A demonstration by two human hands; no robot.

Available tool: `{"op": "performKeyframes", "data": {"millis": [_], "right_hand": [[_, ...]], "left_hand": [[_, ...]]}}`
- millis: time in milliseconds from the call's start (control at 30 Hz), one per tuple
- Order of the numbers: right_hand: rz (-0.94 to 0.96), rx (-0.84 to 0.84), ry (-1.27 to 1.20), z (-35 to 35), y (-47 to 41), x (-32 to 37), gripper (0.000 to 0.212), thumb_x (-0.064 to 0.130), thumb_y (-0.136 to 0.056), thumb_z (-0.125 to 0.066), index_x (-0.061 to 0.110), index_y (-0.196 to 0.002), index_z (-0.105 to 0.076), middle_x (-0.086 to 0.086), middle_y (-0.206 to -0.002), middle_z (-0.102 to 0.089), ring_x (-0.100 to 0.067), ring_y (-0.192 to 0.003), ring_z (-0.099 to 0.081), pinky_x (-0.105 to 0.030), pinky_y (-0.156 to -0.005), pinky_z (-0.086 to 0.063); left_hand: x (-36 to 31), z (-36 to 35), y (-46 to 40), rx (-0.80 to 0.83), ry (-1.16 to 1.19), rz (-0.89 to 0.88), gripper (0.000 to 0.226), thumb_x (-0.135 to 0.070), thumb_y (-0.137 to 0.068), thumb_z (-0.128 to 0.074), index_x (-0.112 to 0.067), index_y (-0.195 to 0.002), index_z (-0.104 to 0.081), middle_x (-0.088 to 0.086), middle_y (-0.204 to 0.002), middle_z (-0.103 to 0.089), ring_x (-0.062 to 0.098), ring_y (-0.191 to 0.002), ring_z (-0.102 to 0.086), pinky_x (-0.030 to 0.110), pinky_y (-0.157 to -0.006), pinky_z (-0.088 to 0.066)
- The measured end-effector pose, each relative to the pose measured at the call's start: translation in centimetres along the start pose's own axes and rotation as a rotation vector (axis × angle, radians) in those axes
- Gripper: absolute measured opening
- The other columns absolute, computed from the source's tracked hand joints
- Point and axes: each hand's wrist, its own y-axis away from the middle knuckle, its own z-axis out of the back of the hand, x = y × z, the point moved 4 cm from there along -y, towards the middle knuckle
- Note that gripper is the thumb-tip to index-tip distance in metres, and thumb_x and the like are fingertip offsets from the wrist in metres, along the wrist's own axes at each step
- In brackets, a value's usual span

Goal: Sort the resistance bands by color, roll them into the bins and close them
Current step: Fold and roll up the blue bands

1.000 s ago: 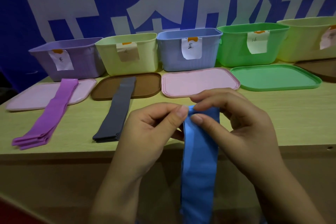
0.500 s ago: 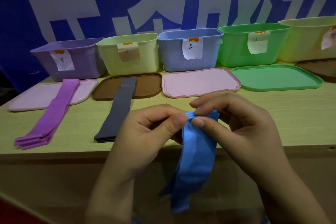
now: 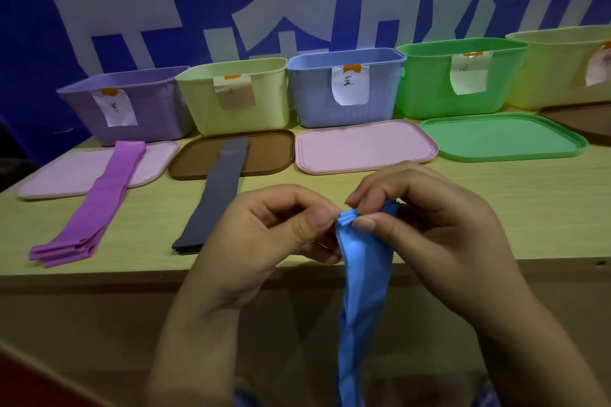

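Both of your hands pinch the top end of the blue band (image 3: pixel 363 268): your left hand (image 3: pixel 264 241) holds it between thumb and curled fingers from the left, and your right hand (image 3: pixel 439 231) nips the folded edge between thumb and forefinger from the right. From that pinch the band hangs down, twisted, in front of the near edge of the table (image 3: pixel 496 208). On the table, to the left, the purple bands (image 3: pixel 96 205) and the grey bands (image 3: pixel 215 198) lie flat, their far ends resting on a pink lid (image 3: pixel 59 175) and a brown lid (image 3: pixel 271 155). Straight beyond your hands stands the open blue bin (image 3: pixel 314 92).
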Motion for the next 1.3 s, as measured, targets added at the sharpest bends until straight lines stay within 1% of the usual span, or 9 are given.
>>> {"op": "performKeyframes", "data": {"millis": [133, 233, 400, 500, 633, 800, 933, 1133, 1300], "right_hand": [[0.033, 0.059, 0.056, -0.1, -0.1, 0.2, 0.005, 0.018, -0.081, -0.063, 0.022, -0.081, -0.061, 0.009, -0.088, -0.063, -0.005, -0.089, -0.060, -0.011, -0.071, -0.042], [0.017, 0.069, 0.053, -0.1, -0.1, 0.0, 0.003, 0.020, -0.081, -0.063, 0.023, -0.081, -0.061, 0.011, -0.087, -0.063, -0.005, -0.090, -0.060, -0.010, -0.070, -0.042], [0.001, 0.094, 0.044, -0.3, 0.0, -0.2, 0.003, 0.022, -0.082, -0.062, 0.024, -0.082, -0.061, 0.012, -0.090, -0.063, -0.005, -0.091, -0.061, -0.010, -0.069, -0.041], [-0.019, 0.092, 0.022, -0.2, 0.2, -0.3, 0.002, 0.022, -0.081, -0.062, 0.023, -0.081, -0.061, 0.011, -0.091, -0.064, -0.005, -0.093, -0.061, -0.010, -0.072, -0.042], [-0.122, 0.075, -0.094, 0.2, 0.5, -0.4, 0.005, 0.025, -0.080, -0.061, 0.029, -0.077, -0.059, 0.013, -0.104, -0.066, -0.007, -0.106, -0.061, -0.015, -0.081, -0.047], [-0.177, 0.085, -0.039, 0.6, 0.6, -0.7, 0.003, 0.032, -0.079, -0.060, 0.029, -0.078, -0.060, 0.017, -0.113, -0.064, -0.004, -0.115, -0.057, -0.019, -0.088, -0.047], [-0.224, 0.121, -0.053, 0.2, 0.7, -1.0, 0.005, 0.035, -0.077, -0.060, 0.030, -0.077, -0.061, 0.017, -0.103, -0.067, -0.003, -0.106, -0.061, -0.020, -0.082, -0.050], [-0.254, 0.118, -0.046, 0.0, 0.8, -0.8, 0.011, 0.038, -0.076, -0.059, 0.028, -0.079, -0.062, 0.011, -0.088, -0.067, -0.016, -0.090, -0.064, -0.040, -0.074, -0.053], [-0.258, 0.084, -0.036, -0.1, 0.7, -0.7, 0.013, 0.040, -0.076, -0.059, 0.028, -0.080, -0.063, 0.010, -0.087, -0.067, -0.012, -0.087, -0.064, -0.037, -0.070, -0.054]], "left_hand": [[-0.1, 0.0, 0.0, 0.023, -0.016, 0.024, 0.019, -0.034, -0.069, -0.073, -0.017, -0.075, -0.075, 0.000, -0.067, -0.068, 0.013, -0.063, -0.067, 0.023, -0.057, -0.054], [-0.1, 0.0, 0.0, 0.036, -0.050, 0.042, 0.005, -0.019, -0.071, -0.072, -0.016, -0.074, -0.075, 0.001, -0.065, -0.068, 0.014, -0.061, -0.067, 0.023, -0.057, -0.054], [-0.2, 0.2, 0.2, 0.032, -0.103, 0.037, 0.015, -0.022, -0.074, -0.065, -0.013, -0.079, -0.075, 0.004, -0.068, -0.070, 0.014, -0.062, -0.068, 0.022, -0.058, -0.054], [-0.2, 0.2, 0.2, 0.017, -0.144, 0.028, 0.005, -0.016, -0.076, -0.070, -0.016, -0.078, -0.075, 0.003, -0.067, -0.070, 0.014, -0.060, -0.068, 0.021, -0.057, -0.054], [0.1, 0.4, 0.0, -0.041, -0.173, 0.038, 0.017, -0.014, -0.081, -0.058, -0.018, -0.075, -0.073, 0.004, -0.066, -0.068, 0.015, -0.060, -0.067, 0.023, -0.057, -0.054], [-0.4, 0.1, 0.0, 0.025, -0.295, -0.026, 0.012, -0.013, -0.086, -0.063, -0.017, -0.076, -0.068, -0.006, -0.069, -0.068, 0.007, -0.064, -0.066, 0.018, -0.060, -0.052], [-0.6, -0.1, 0.1, 0.046, -0.356, -0.042, 0.009, -0.017, -0.088, -0.063, -0.017, -0.081, -0.068, -0.009, -0.072, -0.068, 0.006, -0.068, -0.066, 0.017, -0.063, -0.052], [-0.8, -0.4, 0.5, 0.049, -0.421, -0.046, 0.012, -0.017, -0.087, -0.055, -0.018, -0.084, -0.067, -0.009, -0.074, -0.067, 0.005, -0.071, -0.066, 0.013, -0.064, -0.050], [-1.0, -0.6, 0.6, 0.038, -0.460, -0.061, 0.013, -0.020, -0.087, -0.054, -0.021, -0.085, -0.067, -0.009, -0.077, -0.067, 0.005, -0.073, -0.066, 0.012, -0.064, -0.050]]}}
